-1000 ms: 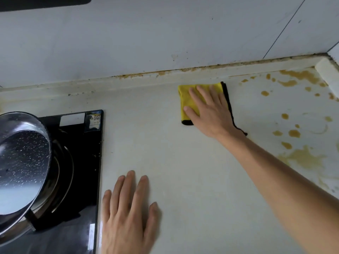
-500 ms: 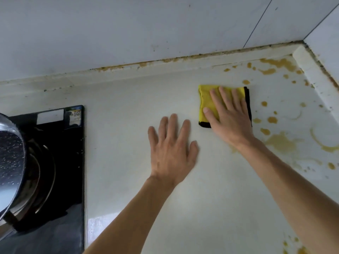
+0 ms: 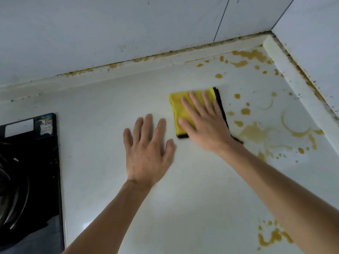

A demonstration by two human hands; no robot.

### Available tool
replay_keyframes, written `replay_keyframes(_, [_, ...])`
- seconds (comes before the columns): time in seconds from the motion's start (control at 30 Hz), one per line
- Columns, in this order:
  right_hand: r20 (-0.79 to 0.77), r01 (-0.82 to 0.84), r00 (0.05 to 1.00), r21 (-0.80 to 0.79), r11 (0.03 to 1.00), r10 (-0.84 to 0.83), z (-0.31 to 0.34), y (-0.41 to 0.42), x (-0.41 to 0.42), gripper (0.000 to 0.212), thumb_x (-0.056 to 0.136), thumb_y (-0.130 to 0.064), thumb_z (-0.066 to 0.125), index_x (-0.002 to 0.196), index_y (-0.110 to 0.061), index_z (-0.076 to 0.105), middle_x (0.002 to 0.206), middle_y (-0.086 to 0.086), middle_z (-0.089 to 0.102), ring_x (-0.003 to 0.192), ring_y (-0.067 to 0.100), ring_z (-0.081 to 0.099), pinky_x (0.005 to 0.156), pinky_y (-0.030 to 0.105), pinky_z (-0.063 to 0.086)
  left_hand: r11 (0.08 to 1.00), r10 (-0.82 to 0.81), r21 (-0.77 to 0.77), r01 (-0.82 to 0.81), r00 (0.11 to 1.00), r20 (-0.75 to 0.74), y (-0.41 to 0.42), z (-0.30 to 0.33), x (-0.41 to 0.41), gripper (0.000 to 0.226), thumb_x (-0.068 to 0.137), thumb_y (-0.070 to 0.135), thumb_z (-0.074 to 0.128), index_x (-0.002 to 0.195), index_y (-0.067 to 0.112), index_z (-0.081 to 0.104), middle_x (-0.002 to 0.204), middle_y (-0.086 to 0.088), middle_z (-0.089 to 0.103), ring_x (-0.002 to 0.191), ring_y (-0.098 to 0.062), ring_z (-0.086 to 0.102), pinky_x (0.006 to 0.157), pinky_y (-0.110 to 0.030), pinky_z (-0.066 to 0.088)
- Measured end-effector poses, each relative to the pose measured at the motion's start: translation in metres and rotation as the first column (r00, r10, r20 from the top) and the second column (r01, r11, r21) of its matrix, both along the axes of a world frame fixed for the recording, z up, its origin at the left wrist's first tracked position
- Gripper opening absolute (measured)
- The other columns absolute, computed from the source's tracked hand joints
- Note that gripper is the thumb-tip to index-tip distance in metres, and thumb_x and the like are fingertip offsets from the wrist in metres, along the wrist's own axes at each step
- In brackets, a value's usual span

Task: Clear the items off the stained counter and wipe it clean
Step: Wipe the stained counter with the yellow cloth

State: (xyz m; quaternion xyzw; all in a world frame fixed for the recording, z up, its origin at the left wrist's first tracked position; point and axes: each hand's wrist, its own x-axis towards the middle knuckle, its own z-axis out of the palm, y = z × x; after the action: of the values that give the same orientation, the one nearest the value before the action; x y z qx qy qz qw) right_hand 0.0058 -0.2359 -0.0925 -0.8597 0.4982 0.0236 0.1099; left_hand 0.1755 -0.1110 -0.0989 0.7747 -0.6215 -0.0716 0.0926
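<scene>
Now right hand (image 3: 205,125) presses yellow cloth (image 3: 180,107)

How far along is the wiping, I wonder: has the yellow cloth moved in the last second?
Yes. The yellow cloth has slid away from the back ledge, toward the person and rightward toward the stains.

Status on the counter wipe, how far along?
Done: no items on the counter in view, and its left and middle look clean. In hand: right hand presses the cloth flat, left hand braces. Left: orange stains toward the right corner, and a patch near the front.
</scene>
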Motion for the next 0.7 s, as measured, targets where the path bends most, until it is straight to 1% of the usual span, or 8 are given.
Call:
replay_keyframes(0.07, [-0.009,-0.081,0.997,-0.036,0.996,0.081,-0.004,0.048,-0.036,0.068,0.104,-0.066,0.019,0.165,-0.038,0.004,0.173,-0.011,-0.005,0.160,0.022,-0.009,0.129,0.050,0.006,1.000,-0.002,0.000,0.002,1.000,-0.003,0.000,0.001,0.000,0.061,0.102,0.053,0.040,0.156,0.024,0.045,0.165,-0.011,0.037,0.154,-0.037,0.031,0.120,-0.061,0.026])
replay_keyframes(0.13, [-0.037,-0.079,0.996,-0.010,0.997,0.079,-0.002,0.042,-0.063,0.068,0.103,-0.067,0.017,0.164,-0.040,0.004,0.173,-0.013,-0.004,0.160,0.020,-0.008,0.129,0.049,0.008,1.000,0.001,-0.001,-0.001,1.000,0.006,-0.001,0.002,0.000,0.061,0.102,0.052,0.041,0.155,0.024,0.045,0.165,-0.010,0.037,0.153,-0.037,0.031,0.119,-0.061,0.027])
replay_keyframes(0.27, [-0.055,0.137,0.989,0.018,0.990,-0.136,0.004,-0.021,-0.032,0.072,0.101,-0.066,0.019,0.165,-0.037,0.003,0.174,-0.007,-0.006,0.160,0.026,-0.009,0.128,0.050,0.001,1.000,0.003,0.003,-0.003,1.000,0.022,-0.001,0.002,-0.001,0.060,0.101,0.052,0.041,0.154,0.024,0.044,0.163,-0.009,0.036,0.152,-0.037,0.031,0.117,-0.061,0.028])
replay_keyframes(0.33, [-0.016,0.177,0.984,0.021,0.984,-0.176,0.002,-0.017,-0.006,0.071,0.103,-0.064,0.023,0.165,-0.035,0.004,0.174,-0.004,-0.005,0.160,0.028,-0.008,0.128,0.050,-0.001,1.000,0.005,0.000,-0.005,1.000,0.020,-0.001,0.002,-0.001,0.061,0.101,0.053,0.041,0.154,0.024,0.045,0.163,-0.009,0.037,0.152,-0.037,0.031,0.117,-0.061,0.029])
replay_keyframes(0.43, [-0.002,0.003,1.000,-0.068,0.998,-0.003,-0.004,0.047,-0.020,0.069,0.104,-0.063,0.025,0.165,-0.034,0.011,0.174,-0.004,0.002,0.160,0.028,-0.004,0.128,0.051,0.005,1.000,0.006,-0.016,-0.006,1.000,0.010,0.000,0.003,-0.001,0.063,0.101,0.054,0.042,0.156,0.024,0.045,0.165,-0.011,0.037,0.154,-0.038,0.031,0.120,-0.062,0.026])
replay_keyframes(0.53, [-0.017,-0.061,0.998,-0.027,0.998,0.060,-0.005,0.098,-0.078,0.068,0.104,-0.066,0.023,0.165,-0.039,0.008,0.173,-0.010,-0.001,0.160,0.022,-0.005,0.129,0.050,0.009,0.999,0.011,-0.033,-0.011,1.000,-0.005,0.000,0.002,-0.001,0.062,0.101,0.053,0.042,0.155,0.024,0.046,0.165,-0.010,0.037,0.154,-0.037,0.030,0.121,-0.061,0.025])
replay_keyframes(0.6, [-0.064,0.022,0.998,-0.010,1.000,-0.023,-0.004,0.086,-0.106,0.068,0.103,-0.068,0.018,0.164,-0.040,0.005,0.173,-0.012,-0.004,0.160,0.021,-0.007,0.129,0.049,0.008,0.998,0.009,-0.054,-0.009,1.000,0.003,-0.001,0.001,-0.002,0.059,0.100,0.052,0.042,0.152,0.024,0.047,0.162,-0.009,0.038,0.152,-0.036,0.032,0.119,-0.060,0.026])
replay_keyframes(0.7, [-0.068,0.207,0.976,-0.002,0.978,-0.207,0.000,0.040,-0.098,0.070,0.102,-0.065,0.019,0.165,-0.038,0.003,0.173,-0.008,-0.005,0.160,0.025,-0.008,0.129,0.050,0.002,0.997,-0.002,-0.077,0.003,1.000,0.017,-0.001,-0.001,-0.003,0.056,0.098,0.049,0.044,0.148,0.024,0.048,0.158,-0.008,0.040,0.148,-0.034,0.034,0.116,-0.058,0.028])
